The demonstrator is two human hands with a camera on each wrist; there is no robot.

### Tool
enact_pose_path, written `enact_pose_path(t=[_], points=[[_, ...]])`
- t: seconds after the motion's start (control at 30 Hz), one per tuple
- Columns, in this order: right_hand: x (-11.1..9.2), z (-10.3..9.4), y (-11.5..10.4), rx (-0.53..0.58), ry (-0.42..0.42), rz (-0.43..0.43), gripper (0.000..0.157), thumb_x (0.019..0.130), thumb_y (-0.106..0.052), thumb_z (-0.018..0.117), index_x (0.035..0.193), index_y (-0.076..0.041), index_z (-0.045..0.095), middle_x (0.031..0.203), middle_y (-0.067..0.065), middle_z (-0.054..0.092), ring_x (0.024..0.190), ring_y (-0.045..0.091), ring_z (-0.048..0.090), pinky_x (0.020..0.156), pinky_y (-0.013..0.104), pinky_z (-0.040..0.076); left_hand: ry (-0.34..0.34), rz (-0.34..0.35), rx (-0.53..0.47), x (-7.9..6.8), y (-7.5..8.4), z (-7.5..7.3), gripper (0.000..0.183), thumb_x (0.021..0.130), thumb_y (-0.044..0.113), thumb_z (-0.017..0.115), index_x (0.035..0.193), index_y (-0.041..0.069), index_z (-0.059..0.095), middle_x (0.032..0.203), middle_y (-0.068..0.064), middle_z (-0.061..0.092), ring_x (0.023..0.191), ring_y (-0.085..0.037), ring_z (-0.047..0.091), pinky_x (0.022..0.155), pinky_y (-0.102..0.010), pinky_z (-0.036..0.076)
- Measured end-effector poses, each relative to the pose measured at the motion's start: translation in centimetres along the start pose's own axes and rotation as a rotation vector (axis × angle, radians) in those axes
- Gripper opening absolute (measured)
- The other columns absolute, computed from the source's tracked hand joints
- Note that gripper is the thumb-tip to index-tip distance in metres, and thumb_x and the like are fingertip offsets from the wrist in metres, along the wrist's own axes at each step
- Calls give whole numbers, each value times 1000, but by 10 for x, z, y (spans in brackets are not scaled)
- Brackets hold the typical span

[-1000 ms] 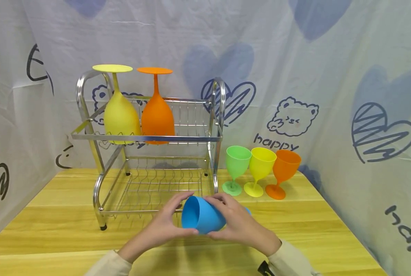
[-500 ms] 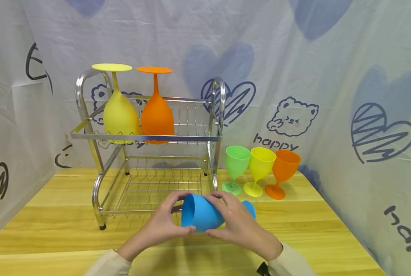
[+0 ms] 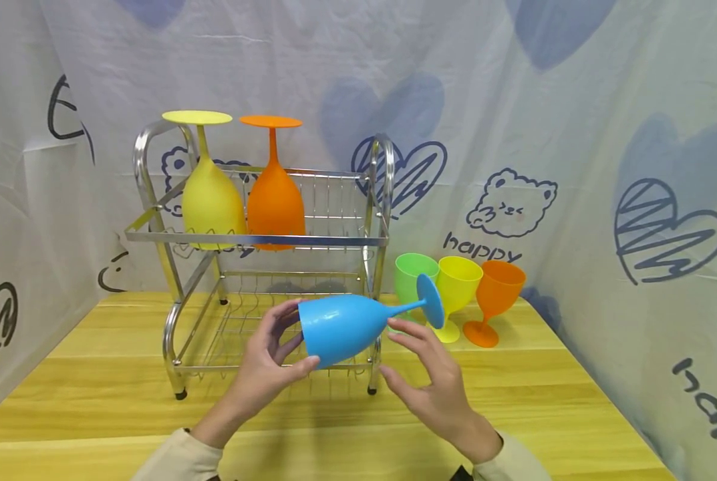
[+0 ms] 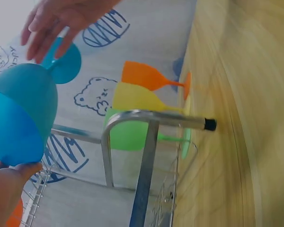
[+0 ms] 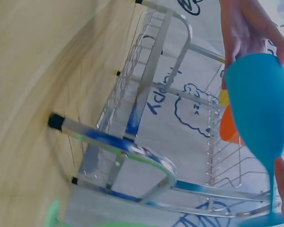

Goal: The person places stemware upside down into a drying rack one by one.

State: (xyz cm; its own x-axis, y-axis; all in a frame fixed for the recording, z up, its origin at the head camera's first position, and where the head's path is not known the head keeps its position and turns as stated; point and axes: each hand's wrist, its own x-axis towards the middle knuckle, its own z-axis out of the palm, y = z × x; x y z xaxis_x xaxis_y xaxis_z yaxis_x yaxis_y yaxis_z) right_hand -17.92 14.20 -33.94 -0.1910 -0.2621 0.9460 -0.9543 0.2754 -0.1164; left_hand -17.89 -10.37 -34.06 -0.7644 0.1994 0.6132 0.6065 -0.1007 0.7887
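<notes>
On a wooden table below the left hand, a metal rack is set beyond the grip, its upper tier loaded with an inverted yellow goblet and inverted orange goblet; to the grip's right, three upright goblets, green, yellow and orange, are lined up.

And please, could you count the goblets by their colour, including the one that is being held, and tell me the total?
Yellow: 2 (yellow upturned goblet, yellow upright goblet)
Orange: 2 (orange upturned goblet, orange upright goblet)
Green: 1 (green upright goblet)
Blue: 1 (blue goblet, held in the left grip)
Total: 6 goblets
</notes>
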Motion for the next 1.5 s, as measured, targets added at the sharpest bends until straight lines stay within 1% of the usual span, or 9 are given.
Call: enact_pose_path(t=[0.07, 0.17, 0.3, 0.43, 0.53, 0.7, 0.9, 1.23, 1.5], points=[[-1, 0, 0, 21, 21, 47, 36, 94, -23, 65, 111, 8, 61, 113, 22, 61, 106, 27, 60, 92, 26, 50, 16, -9, -43, 1, 3, 1, 73, 75, -11, 68, 138, -11, 31, 140, -27, 35, 128, -32, 39, 101, -32, 41], [-4, 1, -3, 94, 20, 172, 26, 90, -7, 69, 109, 8, 62, 109, 20, 63, 102, 24, 61, 83, 27, 55, 40, -55, -108, 1, 7, 4, 73, 76, -8, 67, 139, -12, 30, 140, -26, 35, 129, -34, 38, 100, -33, 43], [-5, 2, -9, 269, -27, 483, 33, 84, 10, 66, 117, 7, 60, 111, 18, 63, 103, 21, 61, 80, 32, 57, 45, -135, -203, -1, 10, 9, 75, 77, -3, 67, 140, -11, 26, 143, -26, 31, 131, -39, 31, 99, -34, 45], [-1, 4, -14, 502, -40, 829, 46, 90, 3, 62, 134, 5, 48, 127, 20, 55, 113, 20, 57, 89, 35, 54, 49, -181, -273, -3, 9, 14, 79, 77, 3, 70, 140, -9, 24, 145, -26, 27, 134, -42, 27, 98, -33, 45], [3, 5, -15, 670, -18, 956, 59, 91, -4, 63, 143, 4, 36, 137, 24, 47, 118, 25, 54, 93, 41, 51, 53, -204, -304, -4, 8, 18, 80, 77, 6, 70, 141, -8, 24, 146, -26, 26, 135, -43, 26, 99, -32, 45], [7, 10, -16, 857, -23, 987, 86, 88, -20, 72, 151, 0, 18, 147, 27, 33, 126, 32, 46, 98, 45, 46, 62, -228, -339, -4, 7, 23, 78, 76, 6, 67, 140, -6, 24, 146, -25, 27, 135, -42, 26, 99, -33, 44], [7, 17, -16, 901, -24, 994, 102, 84, -31, 77, 153, -3, 7, 150, 27, 27, 130, 35, 40, 102, 41, 42, 57, -236, -350, -3, 6, 26, 79, 76, 6, 66, 141, -5, 24, 145, -25, 27, 135, -42, 27, 100, -34, 44], [7, 18, -12, 980, 77, 940, 92, 86, -32, 73, 149, -2, 13, 146, 24, 32, 127, 30, 43, 105, 40, 40, 43, -243, -373, -4, 6, 28, 83, 75, 8, 69, 143, -7, 23, 145, -25, 28, 134, -40, 28, 100, -35, 44], [8, 18, -13, 936, 125, 894, 87, 87, -30, 72, 149, -3, 17, 143, 22, 35, 127, 32, 43, 105, 42, 40, 5, -244, -385, -3, 6, 28, 81, 77, 8, 66, 143, -6, 22, 146, -26, 27, 135, -41, 27, 100, -37, 43]])
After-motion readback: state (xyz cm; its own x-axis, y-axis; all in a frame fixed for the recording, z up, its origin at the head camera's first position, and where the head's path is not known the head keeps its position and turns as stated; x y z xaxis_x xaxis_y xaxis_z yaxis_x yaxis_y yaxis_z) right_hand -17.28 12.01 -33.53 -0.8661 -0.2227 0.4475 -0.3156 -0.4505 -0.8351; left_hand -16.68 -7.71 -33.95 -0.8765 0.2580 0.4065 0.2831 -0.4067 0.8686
